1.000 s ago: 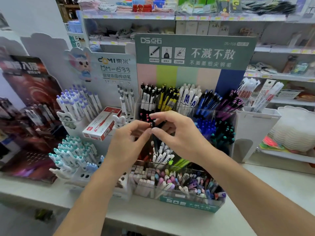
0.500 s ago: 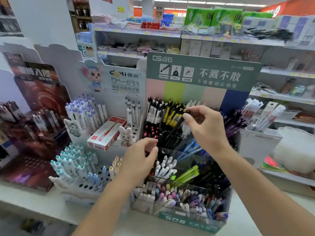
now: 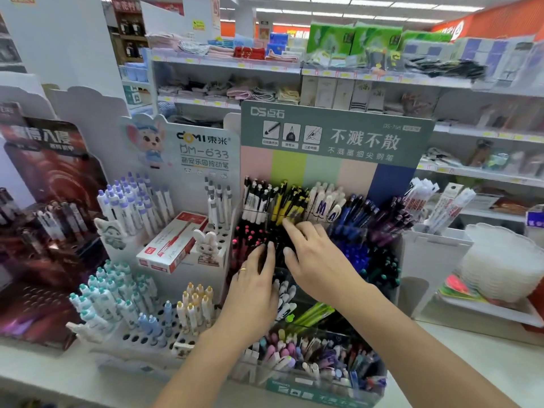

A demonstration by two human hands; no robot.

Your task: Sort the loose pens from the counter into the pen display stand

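The tiered pen display stand [image 3: 335,134] with a green header card fills the centre of the head view, its compartments packed with pens sorted by colour. My left hand [image 3: 256,290], with a ring on one finger, lies flat with fingers spread, the tips on the black pens [image 3: 279,241] in the middle tier. My right hand [image 3: 315,257] is also spread over that tier. Its index fingertip touches the base of the yellow-and-black pens [image 3: 290,203] in the top row. I see no pen held in either hand. The hands hide most of the black pens.
A white stand [image 3: 206,151] with purple-, teal- and yellow-capped pens stands to the left, a red-and-white box [image 3: 173,241] lying on it. A dark display [image 3: 50,201] is at the far left. On the right are a white holder [image 3: 435,242] and stacked white trays [image 3: 500,260]. Counter edge [image 3: 471,366].
My right hand dropped from the top row to the black-pen tier and no longer pinches the black pen. My left hand rose to the same tier. The view tilted upward.
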